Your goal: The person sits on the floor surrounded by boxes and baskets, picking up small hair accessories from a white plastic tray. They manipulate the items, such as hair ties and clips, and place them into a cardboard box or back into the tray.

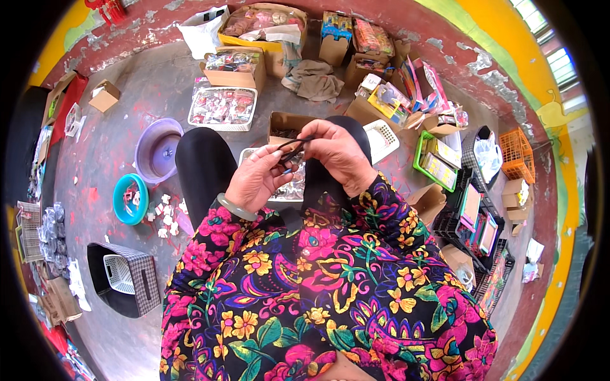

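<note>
Above my lap, between my knees, both hands meet around a thin black band (289,145), bent into a loop. My left hand (251,180), with a pale bangle (236,207) at its wrist, pinches the band's left side between thumb and fingers. On the band's other side, my right hand (340,152) grips it with thumb and forefinger. Part of the band is hidden by the fingers, and its exact kind is unclear. Under the hands stands a white basket (244,154) of small packaged items, partly covered by them. Just behind it sits an open cardboard box (289,120).
On the floor at left are a purple basin (143,152), a teal bowl (119,202), scattered small white pieces (166,216) and a checked bin (147,286). Ahead stands a white basket of packets (196,124). At right are a green tray (420,147) and black crates (448,222).
</note>
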`<state>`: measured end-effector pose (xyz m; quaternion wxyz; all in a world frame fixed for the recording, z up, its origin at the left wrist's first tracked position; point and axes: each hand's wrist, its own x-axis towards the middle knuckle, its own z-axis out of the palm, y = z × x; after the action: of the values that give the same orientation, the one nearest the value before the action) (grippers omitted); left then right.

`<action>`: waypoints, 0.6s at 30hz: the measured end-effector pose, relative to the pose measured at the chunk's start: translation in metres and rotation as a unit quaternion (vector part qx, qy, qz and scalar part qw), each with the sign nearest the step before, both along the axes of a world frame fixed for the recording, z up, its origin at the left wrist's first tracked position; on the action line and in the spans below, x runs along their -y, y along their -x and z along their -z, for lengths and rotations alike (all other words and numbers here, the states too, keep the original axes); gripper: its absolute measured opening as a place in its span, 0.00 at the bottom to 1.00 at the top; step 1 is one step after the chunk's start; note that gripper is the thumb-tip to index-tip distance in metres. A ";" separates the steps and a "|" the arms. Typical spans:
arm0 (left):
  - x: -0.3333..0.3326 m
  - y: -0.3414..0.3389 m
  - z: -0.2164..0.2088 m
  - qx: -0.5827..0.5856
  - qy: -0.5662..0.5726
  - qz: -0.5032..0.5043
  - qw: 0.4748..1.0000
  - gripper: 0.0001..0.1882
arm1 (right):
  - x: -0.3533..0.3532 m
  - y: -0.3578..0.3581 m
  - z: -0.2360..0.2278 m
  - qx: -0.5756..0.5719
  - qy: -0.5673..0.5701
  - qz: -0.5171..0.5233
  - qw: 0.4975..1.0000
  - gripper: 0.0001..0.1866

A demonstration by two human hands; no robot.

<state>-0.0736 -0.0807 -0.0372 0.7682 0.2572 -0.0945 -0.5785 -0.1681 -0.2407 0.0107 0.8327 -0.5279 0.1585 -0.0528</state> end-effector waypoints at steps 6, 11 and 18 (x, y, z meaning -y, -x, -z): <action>-0.001 -0.001 0.000 0.039 -0.023 -0.027 0.999 0.15 | 0.016 0.010 -0.006 0.025 -0.042 0.083 0.995 0.10; 0.001 0.001 -0.010 0.084 -0.046 -0.095 0.991 0.10 | 0.019 0.019 -0.001 -0.039 0.028 0.081 0.996 0.11; -0.005 -0.004 0.003 0.230 -0.117 -0.089 0.962 0.09 | -0.019 0.014 -0.043 0.056 0.470 0.021 0.880 0.26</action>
<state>-0.0700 -0.0760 -0.0399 0.7387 0.4786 -0.1775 -0.4401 -0.1823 -0.2218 0.0533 0.4926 -0.8501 0.0795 -0.1683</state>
